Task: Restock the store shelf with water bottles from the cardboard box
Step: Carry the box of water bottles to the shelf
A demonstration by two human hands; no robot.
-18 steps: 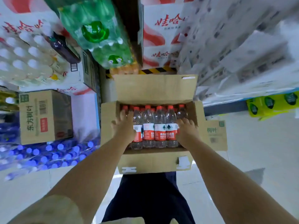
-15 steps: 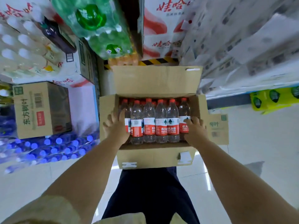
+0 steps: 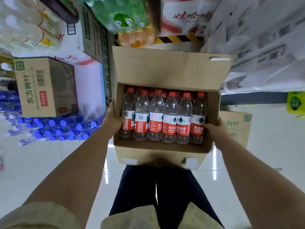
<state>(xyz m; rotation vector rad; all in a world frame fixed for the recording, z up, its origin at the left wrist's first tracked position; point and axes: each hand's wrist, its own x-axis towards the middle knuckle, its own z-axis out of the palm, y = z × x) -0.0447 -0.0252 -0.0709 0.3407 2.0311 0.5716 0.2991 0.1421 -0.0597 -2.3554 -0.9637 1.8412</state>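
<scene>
Water bottles (image 3: 165,119) stand packed in the open cardboard box (image 3: 158,156), which you hold straight out ahead of you, above your dark trousers (image 3: 156,187). I cannot tell whether anything supports it from below.

Your left hand (image 3: 110,121) grips the box's left wall, with the thumb hooked over the rim and touching the label of the end bottle. Your right hand (image 3: 214,129) grips the right wall the same way, its thumb just beside the bottle at the other end. Neither hand holds a bottle.

What matters for the next move is that the front row of six runs crosswise from one hand to the other. Each bottle is upright, so its long axis runs from base to red cap, and the caps point up and away from you. The two hands are about equally near. Each has only its own end bottle in reach, and the middle ones call for a reach inward. Both hands are bearing the load, so I judge the box has to be set down or propped before either can come free to pick.

Behind the front row more red caps show, though I cannot count those rows. The far flap (image 3: 165,66) stands open beyond them. Past it lie a yellow-and-black hazard strip (image 3: 178,38) and a green shrink-wrapped pack (image 3: 125,15). A brown carton (image 3: 46,86) sits above the blue-capped bottles (image 3: 62,128) to your left, and blurred white packs (image 3: 255,47) are stacked to your right.
</scene>
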